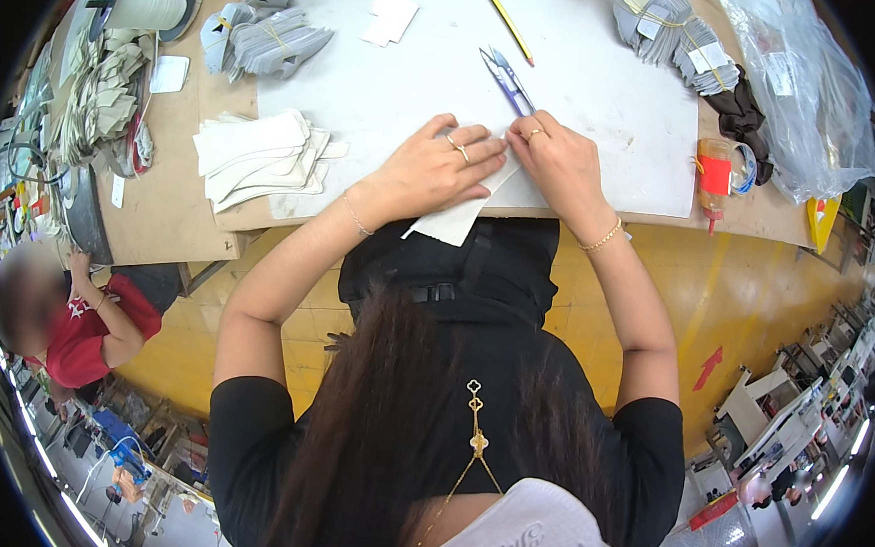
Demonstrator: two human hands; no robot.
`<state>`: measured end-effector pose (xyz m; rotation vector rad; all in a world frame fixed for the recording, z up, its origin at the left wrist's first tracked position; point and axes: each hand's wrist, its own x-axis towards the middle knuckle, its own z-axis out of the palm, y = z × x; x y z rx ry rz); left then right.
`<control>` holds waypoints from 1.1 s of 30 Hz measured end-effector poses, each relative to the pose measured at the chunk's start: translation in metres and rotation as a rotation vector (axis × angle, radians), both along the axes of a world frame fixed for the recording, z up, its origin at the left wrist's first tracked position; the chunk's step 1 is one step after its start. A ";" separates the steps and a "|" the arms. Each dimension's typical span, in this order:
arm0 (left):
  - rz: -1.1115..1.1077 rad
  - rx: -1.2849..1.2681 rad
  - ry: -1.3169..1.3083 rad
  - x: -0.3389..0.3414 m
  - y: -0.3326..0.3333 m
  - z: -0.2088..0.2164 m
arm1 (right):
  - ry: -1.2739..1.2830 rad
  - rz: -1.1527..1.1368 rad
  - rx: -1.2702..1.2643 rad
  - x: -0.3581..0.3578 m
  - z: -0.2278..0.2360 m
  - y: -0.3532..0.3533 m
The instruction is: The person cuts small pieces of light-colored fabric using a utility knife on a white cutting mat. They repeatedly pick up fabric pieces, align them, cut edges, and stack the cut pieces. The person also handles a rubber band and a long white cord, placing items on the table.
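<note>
So we're looking down at both hands meeting on a flat off-white cut piece of stiff sheet material (458, 218) that sits at the near edge of the worktop (181, 208) and hangs a bit over it toward the body. The left hand (432, 168) lies palm down across the piece, fingers (480, 148) stretched out flat and pressing it, 2 rings showing. The right hand (561, 161) is touching it from the other side, fingers curled in narrow and pinching at the top corner of the piece, right where the left fingertips end. Under all this is a big pale grey rectangular board (589, 92). Just beyond the right hand, nearly touching its knuckles, we see a small pair of thread snips with purple handles (507, 80) lying on the board. To the left, well apart from the hands, there's a fanned stack of similar off-white cut pieces (259, 154). Further back are rubber-banded bundles of grey cut pieces (673, 32) and, off to the right near the worktop edge, a small orange-capped glue bottle (713, 180).
</note>
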<state>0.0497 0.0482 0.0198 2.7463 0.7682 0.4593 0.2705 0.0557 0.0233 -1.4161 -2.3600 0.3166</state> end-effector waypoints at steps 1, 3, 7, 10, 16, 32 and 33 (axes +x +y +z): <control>0.030 -0.007 -0.020 -0.005 0.001 0.001 | -0.006 0.020 0.029 -0.003 -0.002 0.003; 0.043 -0.016 -0.001 -0.009 0.004 0.001 | -0.024 0.054 0.065 -0.008 -0.003 0.009; 0.050 -0.048 0.006 -0.011 0.007 0.000 | 0.049 0.067 0.072 -0.004 -0.001 0.006; 0.055 -0.088 -0.027 -0.011 0.008 -0.001 | 0.099 0.080 0.113 0.004 0.001 -0.004; 0.058 -0.166 -0.045 -0.012 0.011 0.001 | 0.078 0.074 0.147 0.012 -0.001 -0.021; 0.070 -0.201 -0.036 -0.008 0.018 -0.001 | -0.025 0.093 0.137 0.007 0.002 -0.032; 0.059 -0.176 -0.039 -0.007 0.018 -0.001 | -0.042 0.091 0.119 0.006 0.003 -0.033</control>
